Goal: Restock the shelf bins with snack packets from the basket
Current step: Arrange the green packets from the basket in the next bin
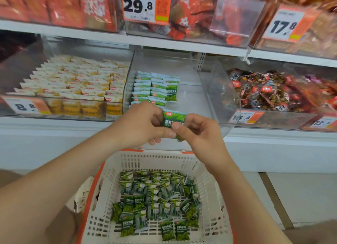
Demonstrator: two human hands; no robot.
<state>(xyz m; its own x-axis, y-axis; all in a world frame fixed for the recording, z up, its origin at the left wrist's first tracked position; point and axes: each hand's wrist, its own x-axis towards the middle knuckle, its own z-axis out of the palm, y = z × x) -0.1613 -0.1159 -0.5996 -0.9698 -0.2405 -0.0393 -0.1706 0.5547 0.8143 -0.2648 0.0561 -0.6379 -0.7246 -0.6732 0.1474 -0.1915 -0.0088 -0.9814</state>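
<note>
Both hands hold a small stack of green snack packets (173,118) in front of the middle clear shelf bin (206,90). My left hand (144,125) grips the stack from the left, and my right hand (200,134) pinches its lower right edge. Inside the bin, rows of the same green packets (155,87) stand at the left side; its right side is bare. Below my arms, a white basket (116,172) with orange trim holds several loose green packets (156,198).
The bin to the left holds yellow-white packets (76,79), and the one to the right holds dark red packets (264,90). Upper shelf bins (182,12) hold red and brown snacks with price tags. The middle bin's clear flap (221,105) hangs open toward me.
</note>
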